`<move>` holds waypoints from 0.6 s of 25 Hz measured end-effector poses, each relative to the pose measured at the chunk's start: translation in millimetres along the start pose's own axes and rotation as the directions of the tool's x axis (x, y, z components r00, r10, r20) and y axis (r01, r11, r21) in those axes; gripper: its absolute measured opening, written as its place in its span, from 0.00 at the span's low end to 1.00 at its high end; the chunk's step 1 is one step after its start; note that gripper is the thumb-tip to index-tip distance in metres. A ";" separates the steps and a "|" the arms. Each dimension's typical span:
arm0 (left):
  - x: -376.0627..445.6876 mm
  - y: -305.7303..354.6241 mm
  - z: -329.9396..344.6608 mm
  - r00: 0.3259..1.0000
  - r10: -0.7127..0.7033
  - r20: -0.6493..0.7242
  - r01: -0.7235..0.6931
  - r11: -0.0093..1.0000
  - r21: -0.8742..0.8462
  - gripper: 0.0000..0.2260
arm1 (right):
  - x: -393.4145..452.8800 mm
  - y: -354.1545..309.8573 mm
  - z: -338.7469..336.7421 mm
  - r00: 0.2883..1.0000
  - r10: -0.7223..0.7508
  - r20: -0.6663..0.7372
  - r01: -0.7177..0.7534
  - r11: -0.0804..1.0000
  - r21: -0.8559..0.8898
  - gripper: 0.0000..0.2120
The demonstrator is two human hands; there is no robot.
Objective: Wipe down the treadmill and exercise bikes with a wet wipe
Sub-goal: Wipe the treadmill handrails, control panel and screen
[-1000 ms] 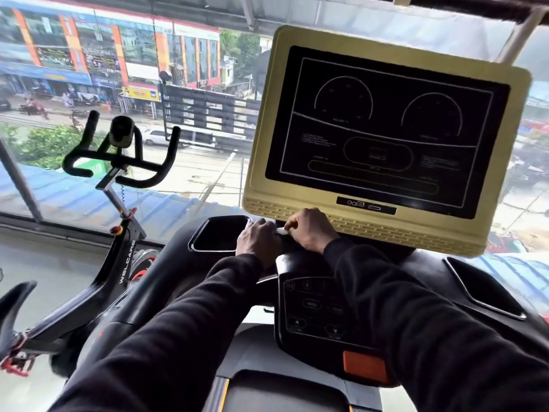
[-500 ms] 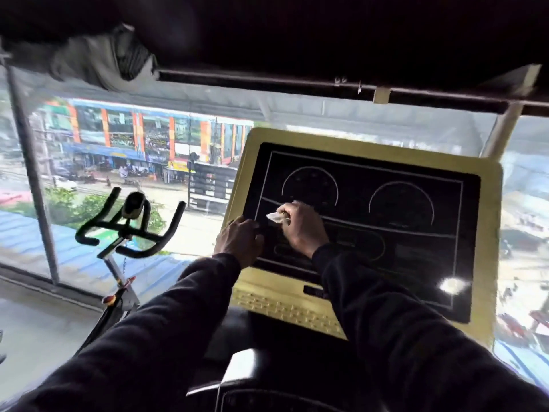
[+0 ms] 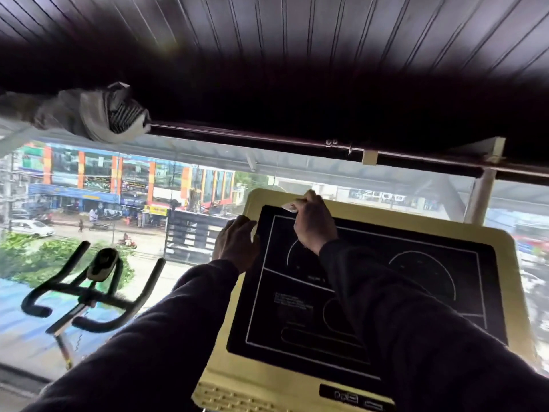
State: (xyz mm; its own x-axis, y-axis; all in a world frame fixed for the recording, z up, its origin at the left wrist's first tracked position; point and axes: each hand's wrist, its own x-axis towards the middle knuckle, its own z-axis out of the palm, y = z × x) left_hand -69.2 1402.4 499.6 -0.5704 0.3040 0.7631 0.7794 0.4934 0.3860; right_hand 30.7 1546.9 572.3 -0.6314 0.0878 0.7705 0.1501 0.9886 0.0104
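Note:
The treadmill's display [image 3: 386, 298] is a black screen with white line markings in a yellow frame, filling the lower right. My right hand [image 3: 315, 226] pinches a small white wet wipe [image 3: 289, 206] against the screen's top left corner. My left hand [image 3: 236, 246] lies on the yellow frame's left edge, fingers curled over it. An exercise bike's black handlebars [image 3: 89, 292] stand at the lower left. Both arms wear dark sleeves.
A large window behind the display looks onto a street with shops and cars. A dark slatted ceiling fills the top, with a bundled white cloth [image 3: 98, 114] on a rail at the upper left.
My right hand has carried the wipe from the display's lower edge, up across the screen, to its top left corner. My left hand has risen along the frame's left edge. The view has tilted upward.

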 end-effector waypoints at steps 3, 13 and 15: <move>19.2 -12.3 11.6 0.998 0.052 -0.018 -0.053 0.997 -0.049 0.17 | 23.2 -4.8 22.4 0.996 0.079 -0.040 -0.080 0.997 -0.001 0.24; 27.2 -50.8 58.0 0.960 0.231 -0.157 -0.254 0.957 -0.143 0.15 | 59.0 -18.2 80.3 0.972 -0.083 -0.221 0.047 0.985 -0.163 0.03; 28.2 -53.9 59.9 0.958 0.216 -0.186 -0.252 0.947 -0.200 0.16 | 61.4 -28.6 86.5 0.976 -0.011 -0.216 -0.013 0.994 -0.108 0.03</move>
State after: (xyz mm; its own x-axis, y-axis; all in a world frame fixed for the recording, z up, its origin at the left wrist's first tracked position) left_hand -142.8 1433.2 469.3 -0.3303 0.2458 0.9113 0.9336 0.2272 0.2771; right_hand -78.3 1534.6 564.2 -0.4535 0.0488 0.8899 0.2395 0.9685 0.0689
